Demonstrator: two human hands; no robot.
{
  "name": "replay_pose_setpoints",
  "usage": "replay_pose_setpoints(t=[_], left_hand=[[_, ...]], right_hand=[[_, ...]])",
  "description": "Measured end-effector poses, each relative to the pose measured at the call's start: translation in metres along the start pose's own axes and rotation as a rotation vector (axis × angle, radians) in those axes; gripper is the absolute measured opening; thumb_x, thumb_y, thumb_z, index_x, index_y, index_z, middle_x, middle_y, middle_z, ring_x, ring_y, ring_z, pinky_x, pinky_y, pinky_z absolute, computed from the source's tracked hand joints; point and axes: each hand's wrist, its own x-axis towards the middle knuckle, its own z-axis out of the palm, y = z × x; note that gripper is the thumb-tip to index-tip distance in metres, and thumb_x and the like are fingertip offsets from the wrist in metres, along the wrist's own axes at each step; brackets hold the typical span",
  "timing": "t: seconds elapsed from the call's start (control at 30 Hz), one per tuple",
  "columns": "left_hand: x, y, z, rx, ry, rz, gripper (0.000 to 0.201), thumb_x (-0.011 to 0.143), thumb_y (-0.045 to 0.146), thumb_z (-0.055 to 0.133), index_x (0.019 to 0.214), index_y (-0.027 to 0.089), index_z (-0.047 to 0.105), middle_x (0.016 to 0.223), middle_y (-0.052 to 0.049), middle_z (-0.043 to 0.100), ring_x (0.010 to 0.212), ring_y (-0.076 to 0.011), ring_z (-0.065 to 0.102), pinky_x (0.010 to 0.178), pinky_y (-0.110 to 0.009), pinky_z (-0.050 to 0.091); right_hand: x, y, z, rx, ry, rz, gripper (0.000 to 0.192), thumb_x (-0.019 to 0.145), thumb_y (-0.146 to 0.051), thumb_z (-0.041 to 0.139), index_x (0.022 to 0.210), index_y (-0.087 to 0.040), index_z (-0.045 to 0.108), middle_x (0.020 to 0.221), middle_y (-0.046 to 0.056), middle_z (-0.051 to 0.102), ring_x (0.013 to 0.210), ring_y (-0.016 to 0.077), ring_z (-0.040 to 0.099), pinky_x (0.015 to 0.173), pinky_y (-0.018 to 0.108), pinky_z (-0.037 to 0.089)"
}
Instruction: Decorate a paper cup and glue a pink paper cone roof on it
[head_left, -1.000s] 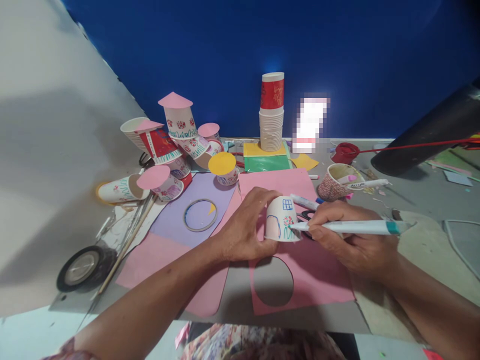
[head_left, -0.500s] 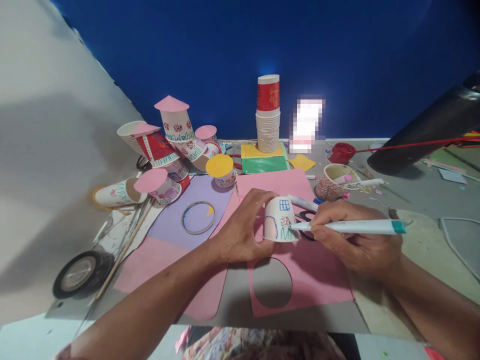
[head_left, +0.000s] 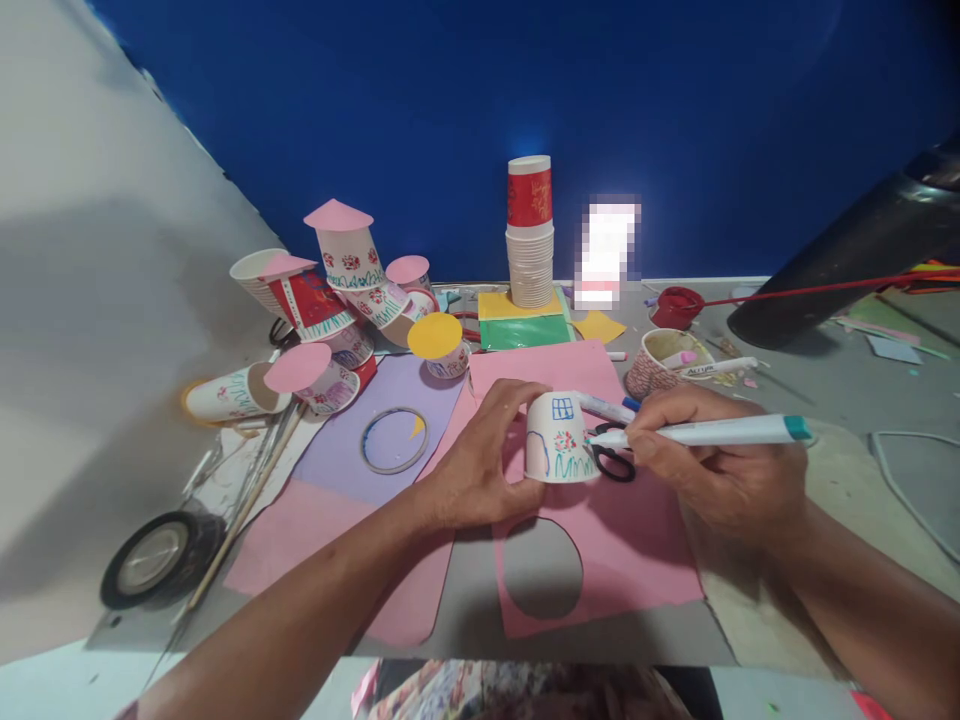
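My left hand (head_left: 491, 455) grips a small white paper cup (head_left: 553, 425), turned upside down, by its left side. The cup bears a blue window, a blue arch, red flower dots and green zigzag grass. In my right hand (head_left: 720, 480) is a white marker (head_left: 720, 431) with a teal end, held like a pen. Its tip is at the cup's right side, close to the red dots. Black-handled scissors (head_left: 615, 465) lie behind the cup, partly hidden. Under both hands is a pink paper sheet (head_left: 637, 570) with a round hole cut out.
Decorated cups with pink paper tops (head_left: 337, 215) crowd the back left, near a yellow-topped cup (head_left: 436, 337). A tall cup stack (head_left: 530, 230) stands at the back. A patterned cup with markers (head_left: 652, 370) is right; a tape roll (head_left: 394, 440) lies left on purple paper.
The marker tip has moved from the green grass up and right to the cup's right side. The cup is turned slightly, showing more grass, and the view has shifted a little.
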Motion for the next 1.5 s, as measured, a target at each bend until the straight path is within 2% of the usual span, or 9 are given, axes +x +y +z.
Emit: replay_pose_setpoints(t=[0.17,0.37,0.53,0.73,0.97,1.17,1.4,1.5], left_hand=[[-0.0011,-0.0025,0.0012,-0.087,0.012,-0.080,0.085,0.068,0.013,0.069,0.147,0.030,0.041,0.146,-0.011,0.051,0.134,-0.0318,0.056,0.113,-0.054,0.051],[-0.0006,-0.0028,0.0047,-0.357,0.026,-0.137,0.077,0.070,0.008,0.070,0.142,0.028,0.049,0.149,-0.011,0.052,0.140,-0.0298,0.055,0.121,-0.052,0.046],[0.0015,-0.0043,0.0065,-0.528,-0.008,-0.155,0.078,0.072,0.003,0.072,0.141,0.027,0.047,0.151,-0.011,0.055,0.147,-0.0276,0.053,0.126,-0.050,0.042],[0.0011,-0.0054,0.0077,-0.525,-0.029,-0.193,0.077,0.071,0.005,0.071,0.141,0.026,0.046,0.156,-0.014,0.054,0.151,-0.0311,0.050,0.128,-0.056,0.038],[0.0010,-0.0041,0.0088,-0.515,-0.024,-0.175,0.079,0.068,0.002,0.066,0.140,0.026,0.047,0.152,-0.012,0.055,0.147,-0.0305,0.053,0.127,-0.057,0.039],[0.0003,-0.0047,0.0093,-0.507,-0.030,-0.166,0.081,0.066,0.000,0.065,0.141,0.028,0.048,0.152,-0.011,0.055,0.147,-0.0304,0.053,0.128,-0.056,0.039],[0.0007,-0.0022,0.0087,-0.524,-0.034,-0.189,0.081,0.065,-0.001,0.065,0.140,0.026,0.050,0.151,-0.012,0.055,0.147,-0.0312,0.052,0.128,-0.056,0.038],[0.0010,-0.0024,0.0090,-0.545,-0.022,-0.175,0.079,0.066,-0.002,0.065,0.139,0.026,0.050,0.148,-0.011,0.056,0.146,-0.0307,0.053,0.127,-0.054,0.039]], right_hand=[[-0.0009,0.0032,0.0000,0.025,0.071,0.098,0.020,0.094,-0.010,0.063,0.087,-0.028,0.070,0.067,-0.002,0.072,0.050,0.0142,0.065,0.044,0.026,0.052],[-0.0016,0.0046,-0.0003,0.012,0.035,0.044,0.017,0.093,-0.013,0.066,0.087,-0.028,0.070,0.067,-0.003,0.072,0.052,0.0155,0.065,0.047,0.028,0.054],[-0.0032,0.0032,-0.0018,0.030,0.054,0.132,0.017,0.095,-0.016,0.064,0.087,-0.030,0.068,0.065,-0.002,0.072,0.051,0.0169,0.067,0.044,0.029,0.052],[-0.0011,0.0040,-0.0011,0.025,0.055,0.044,0.017,0.093,-0.013,0.066,0.085,-0.027,0.069,0.066,-0.003,0.072,0.052,0.0145,0.065,0.046,0.026,0.050],[0.0029,0.0017,-0.0014,0.007,0.038,-0.025,0.014,0.093,-0.013,0.066,0.082,-0.022,0.069,0.068,0.000,0.074,0.054,0.0146,0.067,0.049,0.026,0.050],[0.0050,-0.0006,-0.0010,0.004,0.035,-0.032,0.014,0.091,-0.012,0.066,0.084,-0.023,0.069,0.065,-0.002,0.074,0.049,0.0131,0.063,0.045,0.024,0.048],[0.0048,0.0000,-0.0014,-0.003,-0.023,-0.017,0.014,0.093,-0.011,0.063,0.086,-0.023,0.068,0.065,-0.001,0.074,0.050,0.0139,0.066,0.045,0.024,0.049],[0.0040,0.0018,-0.0008,-0.008,-0.008,-0.023,0.015,0.094,-0.013,0.063,0.085,-0.024,0.067,0.066,-0.002,0.074,0.050,0.0133,0.065,0.046,0.024,0.049]])
